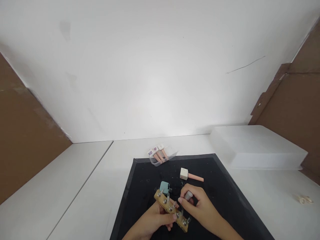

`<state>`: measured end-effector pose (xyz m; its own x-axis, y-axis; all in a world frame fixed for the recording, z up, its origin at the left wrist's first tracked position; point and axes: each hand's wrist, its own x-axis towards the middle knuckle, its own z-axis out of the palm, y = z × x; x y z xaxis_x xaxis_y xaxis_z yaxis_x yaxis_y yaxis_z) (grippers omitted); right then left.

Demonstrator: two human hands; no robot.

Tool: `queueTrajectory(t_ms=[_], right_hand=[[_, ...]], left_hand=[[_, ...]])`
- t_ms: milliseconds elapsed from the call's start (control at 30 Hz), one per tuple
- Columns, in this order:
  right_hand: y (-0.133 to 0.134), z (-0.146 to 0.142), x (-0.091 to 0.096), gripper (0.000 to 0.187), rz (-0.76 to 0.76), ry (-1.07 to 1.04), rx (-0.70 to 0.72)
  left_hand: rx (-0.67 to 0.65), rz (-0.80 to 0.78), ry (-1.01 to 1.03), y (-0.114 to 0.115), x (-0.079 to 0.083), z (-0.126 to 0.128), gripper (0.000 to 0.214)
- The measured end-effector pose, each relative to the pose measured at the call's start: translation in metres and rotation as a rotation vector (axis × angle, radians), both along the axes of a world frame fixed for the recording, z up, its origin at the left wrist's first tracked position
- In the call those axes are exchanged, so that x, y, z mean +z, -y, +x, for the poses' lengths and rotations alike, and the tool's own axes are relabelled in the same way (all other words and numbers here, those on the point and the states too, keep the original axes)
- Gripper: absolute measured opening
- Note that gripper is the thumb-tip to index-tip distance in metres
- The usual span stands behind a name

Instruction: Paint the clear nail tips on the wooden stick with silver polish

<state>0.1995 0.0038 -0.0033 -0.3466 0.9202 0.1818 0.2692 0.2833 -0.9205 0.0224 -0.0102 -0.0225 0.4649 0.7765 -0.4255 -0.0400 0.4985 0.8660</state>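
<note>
My left hand (153, 222) grips a wooden bar (170, 210) studded with several metal bolts, holding it slanted over a black mat (220, 190). A teal piece (164, 187) sits at the bar's far end. My right hand (200, 207) is closed around a small grey metal cylinder (188, 195), pinched at the fingertips right beside the bar. A small mallet with a cream head and pink handle (190, 175) lies on the mat just beyond my hands.
A clear packet holding three more small mallets (159, 154) lies at the mat's far edge. A white box (257, 146) stands at the right. Small pale rings (305, 199) rest on the white table at far right. Brown panels flank both sides.
</note>
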Motion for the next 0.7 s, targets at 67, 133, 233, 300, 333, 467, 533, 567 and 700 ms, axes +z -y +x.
queueTrajectory(t_ms=[67,133,233,300,333,467,533,567,700], right_hand=[[0.000,0.001,-0.001,0.013,0.007,0.010,-0.014],[0.001,0.001,-0.001,0.013,0.015,0.014,-0.033],[0.001,0.003,-0.001,0.014,0.041,0.007,-0.074],[0.000,0.004,-0.001,0.015,0.054,-0.007,-0.110],[0.000,0.005,0.000,0.016,0.055,-0.019,-0.126],[0.001,0.007,0.003,0.018,0.031,-0.079,-0.115],[0.004,0.007,0.005,0.020,0.017,-0.100,-0.076],[0.005,0.007,0.006,0.021,0.008,-0.106,-0.053],[0.008,0.007,0.010,0.021,-0.016,-0.103,0.018]], left_hand=[[0.010,-0.005,-0.003,0.000,0.001,0.000,0.042],[0.020,-0.001,-0.005,0.001,0.002,0.001,0.040],[0.029,-0.004,-0.006,0.002,0.006,0.002,0.038],[0.035,-0.018,0.005,0.003,0.008,0.003,0.039],[0.039,-0.025,0.012,0.003,0.008,0.003,0.039],[0.046,-0.039,0.032,0.003,0.007,0.002,0.040],[0.051,-0.045,0.029,0.003,0.006,0.002,0.041],[0.053,-0.047,0.027,0.002,0.005,0.002,0.041],[0.056,-0.060,0.043,0.001,0.002,0.002,0.040]])
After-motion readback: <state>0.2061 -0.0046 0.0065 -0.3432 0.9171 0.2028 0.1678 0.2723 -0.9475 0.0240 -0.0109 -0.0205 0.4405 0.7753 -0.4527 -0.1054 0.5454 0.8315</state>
